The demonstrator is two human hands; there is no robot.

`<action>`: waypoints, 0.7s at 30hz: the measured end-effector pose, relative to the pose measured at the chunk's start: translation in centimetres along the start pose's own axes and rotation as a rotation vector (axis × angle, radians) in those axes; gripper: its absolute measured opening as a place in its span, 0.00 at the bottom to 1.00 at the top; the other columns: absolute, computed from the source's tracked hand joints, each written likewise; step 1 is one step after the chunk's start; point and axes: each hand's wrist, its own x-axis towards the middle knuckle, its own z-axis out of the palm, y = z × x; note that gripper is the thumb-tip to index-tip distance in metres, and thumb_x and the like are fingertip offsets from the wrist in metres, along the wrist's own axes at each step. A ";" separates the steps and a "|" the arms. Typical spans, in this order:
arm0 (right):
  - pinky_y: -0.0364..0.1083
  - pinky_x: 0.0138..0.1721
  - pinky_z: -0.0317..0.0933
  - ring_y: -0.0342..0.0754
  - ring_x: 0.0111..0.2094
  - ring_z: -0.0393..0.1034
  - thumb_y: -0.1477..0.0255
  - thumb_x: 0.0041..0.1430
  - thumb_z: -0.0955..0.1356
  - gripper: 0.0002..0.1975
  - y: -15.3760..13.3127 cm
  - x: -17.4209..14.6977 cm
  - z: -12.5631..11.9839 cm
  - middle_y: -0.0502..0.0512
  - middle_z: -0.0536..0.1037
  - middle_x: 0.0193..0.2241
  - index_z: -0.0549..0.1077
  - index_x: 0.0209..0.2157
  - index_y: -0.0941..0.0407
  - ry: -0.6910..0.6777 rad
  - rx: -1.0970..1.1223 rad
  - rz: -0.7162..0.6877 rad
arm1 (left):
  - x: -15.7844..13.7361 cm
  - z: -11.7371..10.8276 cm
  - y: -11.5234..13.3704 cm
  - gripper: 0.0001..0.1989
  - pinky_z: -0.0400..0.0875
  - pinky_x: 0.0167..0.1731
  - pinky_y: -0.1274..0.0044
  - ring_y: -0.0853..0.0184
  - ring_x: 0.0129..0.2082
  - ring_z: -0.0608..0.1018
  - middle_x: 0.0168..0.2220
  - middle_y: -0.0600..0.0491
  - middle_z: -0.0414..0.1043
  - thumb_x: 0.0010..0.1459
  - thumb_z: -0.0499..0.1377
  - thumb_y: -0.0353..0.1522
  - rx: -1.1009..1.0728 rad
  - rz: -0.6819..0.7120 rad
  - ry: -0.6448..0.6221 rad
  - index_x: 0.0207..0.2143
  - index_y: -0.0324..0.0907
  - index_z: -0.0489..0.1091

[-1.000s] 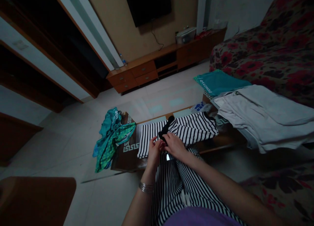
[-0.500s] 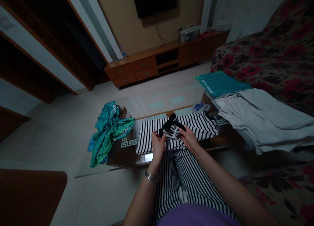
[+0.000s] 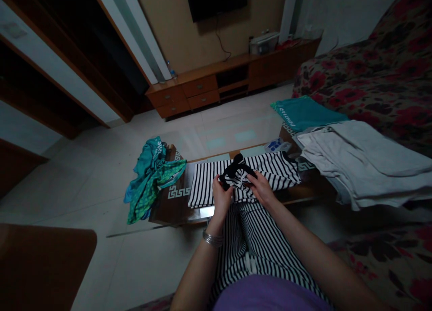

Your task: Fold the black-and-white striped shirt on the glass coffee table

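Observation:
A black-and-white striped garment (image 3: pixel 206 178) lies across the low glass-topped table (image 3: pixel 175 205) in front of my knees. Black trim (image 3: pixel 233 168), bunched into a loop, rises at its middle. My left hand (image 3: pixel 222 195) pinches the left side of this bunched part between thumb and fingers. On the other side, my right hand (image 3: pixel 262 187) grips the striped fabric near the end of the black trim. The fingertips of both hands are partly covered by folds. Silver bangles (image 3: pixel 212 239) circle my left wrist.
A crumpled teal-green garment (image 3: pixel 150 178) hangs over the table's left end. Grey-white clothes (image 3: pixel 364 158) are piled at the right, beside a folded teal garment (image 3: pixel 307 113). A plastic packet (image 3: pixel 277 145) lies at the back edge. A flowered sofa (image 3: pixel 351 77) stands right; a wooden cabinet (image 3: pixel 202 83) stands beyond.
The view has shifted slightly. Both hands keep their grip on the striped garment, and the bunched black trim shows a slightly more open loop between them.

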 end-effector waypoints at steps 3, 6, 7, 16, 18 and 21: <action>0.46 0.40 0.66 0.45 0.37 0.69 0.63 0.44 0.75 0.17 0.1 0.0 -0.1 0.49 0.75 0.34 0.71 0.35 0.54 0.005 -0.018 -0.004 | -0.4 -0.2 0.6 0.26 0.68 0.48 0.72 0.64 0.46 0.72 0.46 0.47 0.67 0.49 0.56 0.21 0.026 0.131 0.061 0.52 0.41 0.62; 0.46 0.40 0.66 0.45 0.37 0.70 0.62 0.43 0.75 0.19 0.2 0.1 -0.2 0.49 0.75 0.34 0.70 0.35 0.54 0.002 -0.018 -0.005 | -1.5 -1.5 0.6 0.19 0.68 0.47 0.73 0.64 0.46 0.71 0.44 0.49 0.67 0.51 0.53 0.21 0.092 0.279 0.087 0.46 0.43 0.66; 0.46 0.41 0.66 0.45 0.37 0.70 0.62 0.43 0.75 0.19 0.2 0.1 -0.2 0.49 0.75 0.35 0.70 0.35 0.54 -0.004 -0.011 -0.003 | -1.9 -2.0 0.4 0.18 0.69 0.46 0.73 0.64 0.45 0.71 0.44 0.49 0.66 0.52 0.52 0.22 0.124 0.301 0.084 0.46 0.43 0.66; 0.43 0.37 0.65 0.43 0.35 0.69 0.62 0.39 0.77 0.21 0.0 0.3 -0.3 0.49 0.75 0.33 0.70 0.34 0.55 -0.033 -0.031 0.022 | -2.3 -4.4 -1.9 0.14 0.67 0.48 0.66 0.59 0.45 0.71 0.38 0.48 0.68 0.49 0.51 0.19 0.458 0.331 -0.094 0.28 0.42 0.73; 0.44 0.38 0.65 0.44 0.36 0.70 0.61 0.39 0.77 0.22 0.0 0.2 -0.2 0.49 0.75 0.34 0.70 0.34 0.55 -0.040 -0.037 0.025 | -2.1 -4.6 -1.1 0.12 0.66 0.50 0.64 0.58 0.48 0.70 0.40 0.47 0.69 0.49 0.51 0.20 0.403 0.314 -0.012 0.26 0.42 0.71; 0.45 0.39 0.65 0.45 0.37 0.70 0.61 0.39 0.77 0.22 -0.1 0.1 0.0 0.49 0.76 0.36 0.69 0.35 0.54 -0.052 -0.031 0.028 | -1.3 -4.0 0.8 0.09 0.71 0.45 0.67 0.62 0.42 0.75 0.39 0.47 0.72 0.58 0.51 0.27 0.066 0.133 -0.061 0.35 0.40 0.71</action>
